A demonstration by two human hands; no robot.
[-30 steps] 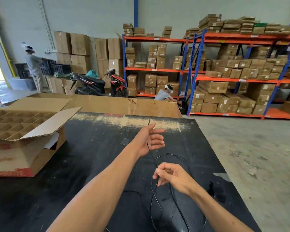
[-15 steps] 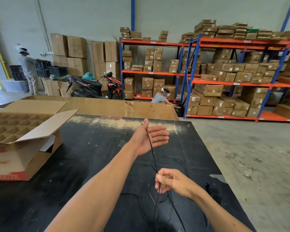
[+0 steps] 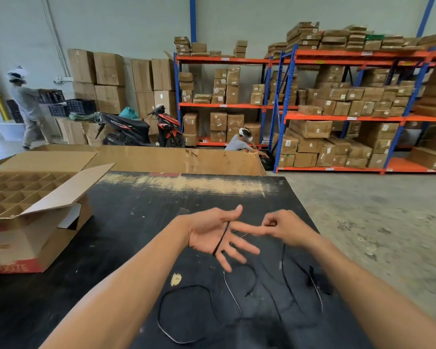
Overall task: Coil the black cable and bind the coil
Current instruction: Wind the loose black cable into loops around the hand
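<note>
A thin black cable (image 3: 222, 238) runs across the palm of my left hand (image 3: 212, 235), which is held flat with fingers spread above the black table (image 3: 126, 217). The cable passes between thumb and forefinger and hangs off below the palm. My right hand (image 3: 285, 227) is just right of the left fingertips, its fingers pinched on the cable. The rest of the cable lies in loose loops (image 3: 186, 313) on the table below both hands, and a small black plug end (image 3: 312, 275) rests at the right.
An open cardboard box (image 3: 35, 222) with a divider grid stands at the table's left. A long cardboard sheet (image 3: 176, 159) leans along the far edge. The table's right edge drops to concrete floor (image 3: 375, 222). Shelving with cartons, a motorbike and two people are farther back.
My right hand rose from below the left hand to beside its fingertips, bringing the cable up. My left palm turned flatter, and the cable now lies across it. The camera tilted down.
</note>
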